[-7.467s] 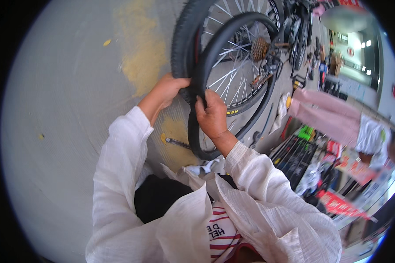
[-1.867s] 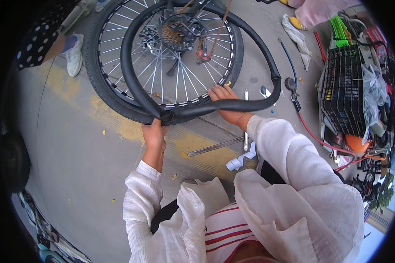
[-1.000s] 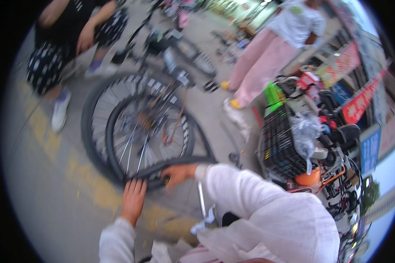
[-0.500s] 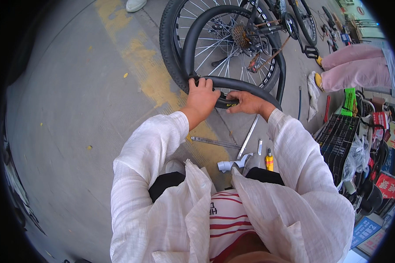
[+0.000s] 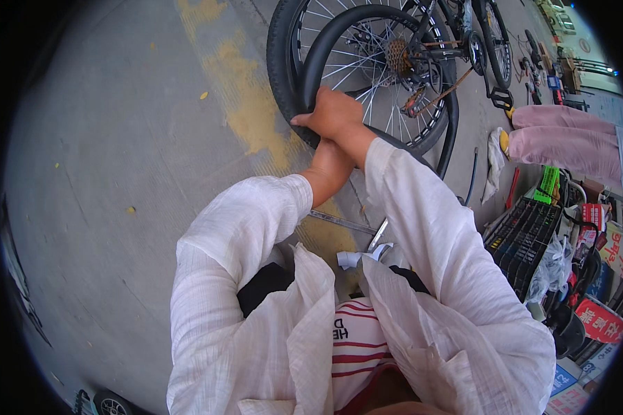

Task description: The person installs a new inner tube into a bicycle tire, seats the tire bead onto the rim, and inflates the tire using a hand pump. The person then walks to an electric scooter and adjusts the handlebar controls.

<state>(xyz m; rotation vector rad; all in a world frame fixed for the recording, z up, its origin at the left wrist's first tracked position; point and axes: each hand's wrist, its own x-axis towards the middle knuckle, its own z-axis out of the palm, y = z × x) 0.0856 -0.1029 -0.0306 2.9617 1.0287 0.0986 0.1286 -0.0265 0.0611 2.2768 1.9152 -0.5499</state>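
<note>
Nearest, the left hand (image 5: 327, 166) is mostly covered by the crossing right wrist; how its fingers are set cannot be told. Just beyond it, the right hand (image 5: 336, 114) is laid over the inner tube (image 5: 314, 54) and the edge of the tyre (image 5: 277, 66), fingers bent and thumb pointed left; whether the tube is fully gripped is hidden.

The tube would be judged light, soft and rubbery, easily bent or twisted, and liable to be nipped if pressed hard against the rim. It is best held with whole fingers around its round body, beside the spot hidden under the right hand, rather than by a fingernail.

From the hands outward, the tube is seen as a plump, dull black loop, smooth-skinned, laid across the spokes (image 5: 337, 68). The tyre is darker-edged and knobbly. Farther right of the hands, brownish gears (image 5: 396, 57) are framed by the loop.
</note>
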